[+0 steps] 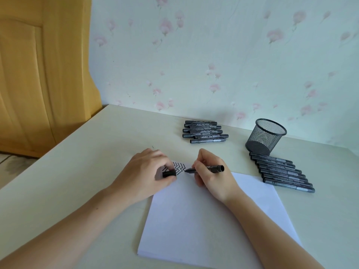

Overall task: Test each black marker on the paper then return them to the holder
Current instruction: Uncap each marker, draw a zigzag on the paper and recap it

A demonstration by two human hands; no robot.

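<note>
My right hand grips an uncapped black marker, its tip touching the white paper near the far edge, beside several black zigzag lines. My left hand rests on the paper's far left corner and pinches the marker's black cap. A black mesh holder stands upright at the back right. One group of several black markers lies at the back centre, a second row of markers lies just in front of the holder.
The cream table meets a floral wallpapered wall at the back. A wooden door stands at the left beyond the table's edge.
</note>
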